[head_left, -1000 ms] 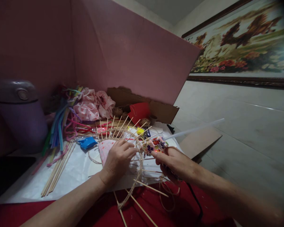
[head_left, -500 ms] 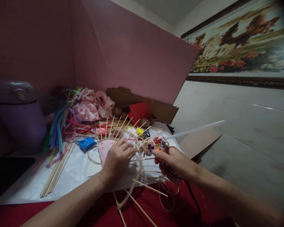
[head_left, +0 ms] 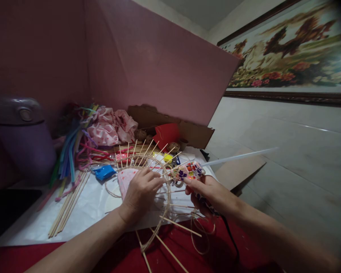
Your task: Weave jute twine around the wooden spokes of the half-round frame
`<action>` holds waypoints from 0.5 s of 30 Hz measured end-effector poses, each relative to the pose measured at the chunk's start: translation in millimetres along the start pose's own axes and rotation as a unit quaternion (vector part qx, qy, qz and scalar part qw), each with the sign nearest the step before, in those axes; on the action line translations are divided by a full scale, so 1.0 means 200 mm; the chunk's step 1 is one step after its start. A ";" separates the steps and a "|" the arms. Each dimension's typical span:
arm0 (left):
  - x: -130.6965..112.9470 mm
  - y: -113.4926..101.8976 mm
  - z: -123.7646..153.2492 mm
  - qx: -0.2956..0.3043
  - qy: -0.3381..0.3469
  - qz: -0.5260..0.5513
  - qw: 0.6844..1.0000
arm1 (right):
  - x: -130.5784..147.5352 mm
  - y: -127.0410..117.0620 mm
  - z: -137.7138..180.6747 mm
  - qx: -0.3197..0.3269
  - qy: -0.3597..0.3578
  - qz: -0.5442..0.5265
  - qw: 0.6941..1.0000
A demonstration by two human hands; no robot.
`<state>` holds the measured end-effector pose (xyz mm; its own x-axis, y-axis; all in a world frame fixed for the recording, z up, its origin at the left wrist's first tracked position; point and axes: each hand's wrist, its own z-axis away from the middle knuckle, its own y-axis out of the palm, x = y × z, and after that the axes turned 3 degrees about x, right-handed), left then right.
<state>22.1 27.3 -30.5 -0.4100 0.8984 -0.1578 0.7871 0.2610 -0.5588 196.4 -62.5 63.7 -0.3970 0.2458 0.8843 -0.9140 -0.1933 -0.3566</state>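
Observation:
My left hand (head_left: pixel 140 192) rests on a round woven frame (head_left: pixel 166 212) of pale cord with wooden skewers (head_left: pixel 152 149) sticking out like spokes; its fingers are curled and press on the rim. My right hand (head_left: pixel 208 194) grips a patterned glue gun (head_left: pixel 187 171) whose nozzle points at the frame's rim just beside the left fingertips. A long clear glue stick (head_left: pixel 240 156) juts from the gun's back toward the right. A pink patterned fabric piece (head_left: pixel 125 178) lies under the frame.
White paper (head_left: pixel 88 208) covers the table over a red cloth (head_left: pixel 210 258). Loose skewers (head_left: pixel 69 203), coloured pipe cleaners (head_left: pixel 71 151), pink fabric (head_left: pixel 108 127), a blue object (head_left: pixel 104 171), a red cup (head_left: pixel 166 134), cardboard box (head_left: pixel 187 131) and a purple bin (head_left: pixel 22 132) surround it. Pink board (head_left: pixel 159 64) behind.
My right hand has shifted the glue gun slightly right and up, so the glue stick reaches farther right. The left hand stays on the frame.

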 end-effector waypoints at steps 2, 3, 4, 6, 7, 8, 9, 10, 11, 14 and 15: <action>0.00 0.00 0.00 -0.002 0.002 -0.003 1.000 | 0.01 0.00 0.01 -0.006 -0.002 0.006 1.000; 0.00 0.00 0.00 -0.004 0.003 -0.005 1.000 | 0.01 0.00 0.01 -0.009 -0.002 0.010 1.000; 0.00 0.00 0.00 -0.006 0.004 -0.006 1.000 | 0.01 0.00 0.01 -0.012 0.000 0.014 1.000; 0.00 0.00 0.00 -0.005 0.003 -0.007 1.000 | 0.01 0.00 0.01 -0.013 0.006 0.018 1.000; 0.00 0.00 0.00 -0.005 0.002 -0.006 1.000 | 0.01 0.00 0.01 -0.011 0.010 0.017 1.000; 0.00 -0.01 0.00 -0.004 0.001 -0.005 1.000 | 0.01 0.00 0.01 -0.009 0.012 0.014 1.000; -0.01 -0.01 0.00 -0.003 0.001 -0.005 1.000 | 0.01 0.00 0.01 -0.010 0.012 0.012 1.000; -0.01 -0.01 0.00 -0.002 0.001 -0.004 1.000 | 0.01 0.00 0.02 -0.011 0.009 0.012 1.000; -0.01 -0.01 0.00 -0.001 0.002 -0.003 1.000 | 0.01 0.00 0.02 -0.013 0.003 0.014 1.000; 0.00 0.00 0.00 0.002 0.000 -0.002 1.000 | 0.03 -0.01 0.04 -0.032 -0.015 0.021 0.999; 0.00 0.00 0.00 0.003 -0.001 -0.002 1.000 | 0.03 -0.01 0.04 -0.037 -0.019 0.021 0.999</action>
<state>22.2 26.8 -29.9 -0.4142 0.8967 -0.1561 0.7823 0.2630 -0.5646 196.5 -68.1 73.0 -0.4324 0.2026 0.8786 -0.9011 -0.1313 -0.4132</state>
